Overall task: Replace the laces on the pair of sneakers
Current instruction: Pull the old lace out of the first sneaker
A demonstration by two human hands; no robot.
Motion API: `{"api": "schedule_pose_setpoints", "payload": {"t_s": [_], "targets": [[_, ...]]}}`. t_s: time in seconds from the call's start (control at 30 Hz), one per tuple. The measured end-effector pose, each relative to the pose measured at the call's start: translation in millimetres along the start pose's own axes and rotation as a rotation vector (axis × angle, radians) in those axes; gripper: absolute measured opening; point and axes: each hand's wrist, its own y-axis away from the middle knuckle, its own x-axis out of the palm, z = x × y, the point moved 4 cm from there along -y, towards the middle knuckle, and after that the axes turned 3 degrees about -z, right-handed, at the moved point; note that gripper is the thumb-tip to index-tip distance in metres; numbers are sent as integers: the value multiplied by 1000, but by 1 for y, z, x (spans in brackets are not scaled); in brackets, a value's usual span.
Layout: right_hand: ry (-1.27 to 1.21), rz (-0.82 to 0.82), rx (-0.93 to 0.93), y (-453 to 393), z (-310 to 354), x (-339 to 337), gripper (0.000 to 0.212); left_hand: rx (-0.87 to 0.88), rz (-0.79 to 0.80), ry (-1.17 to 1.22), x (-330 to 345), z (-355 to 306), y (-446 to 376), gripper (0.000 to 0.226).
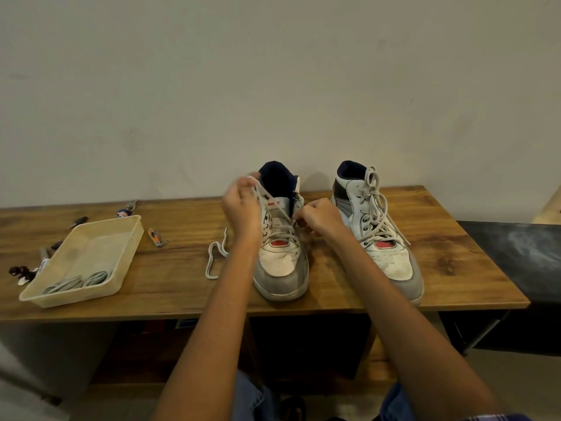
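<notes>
Far to the left of the near shoe [280, 250], a plastic tray [127, 235] sits on the wooden surface [170, 278] with coiled spare laces [76, 282] in its front corner, and a nail clipper [156, 237] lies just beside the tray. Between tray and shoe, the loose end of the old lace [216, 258] trails on the wood. The left hand [241, 208] pinches that lace, lifted at the shoe's upper left eyelets. The right hand [317, 218] has its fingers curled at the eyelets on the shoe's right side; whether it grips lace or shoe edge I cannot tell. Right of this shoe stands the second shoe [378, 235], fully laced and tied. Unlacing looks to be the step in hand: best to steady the shoe, loosen each crossing first, then draw the lace through one eyelet at a time, not yank.
</notes>
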Motion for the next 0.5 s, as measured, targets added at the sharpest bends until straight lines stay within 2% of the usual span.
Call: {"api": "schedule_pose_setpoints", "payload": {"t_s": [0.03, 0.07, 0.1, 0.13, 0.17, 0.23, 0.27, 0.3, 0.4, 0.5], "targets": [[2, -6, -7, 0, 1, 0, 23, -131, -76, 242, -6, -1, -3, 29], [5, -12, -14, 1, 1, -1, 23, -221, -101, 381, -9, 1, -4, 29], [10, -17, -20, 0, 1, 0, 23, -252, -87, 401, -10, 0, -3, 30], [15, -22, -22, 0, 1, 0, 22, -213, -47, 293, -9, 0, -1, 30], [21, -24, -22, 0, 1, 0, 21, -97, 17, 89, -6, -2, 1, 30], [26, -20, -25, 0, 1, 1, 21, 249, 197, -389, 4, -3, 8, 30], [30, -20, -22, 0, 1, 1, 21, 375, 274, -562, 9, 0, 11, 28], [34, -22, -24, 0, 1, 1, 21, 423, 341, -700, 13, 3, 12, 28], [36, -22, -26, -1, 1, 1, 20, 346, 510, -971, 15, 17, 12, 34], [35, -20, -18, -2, 0, 1, 25, 287, 576, -1039, 18, 23, 12, 24]]}}
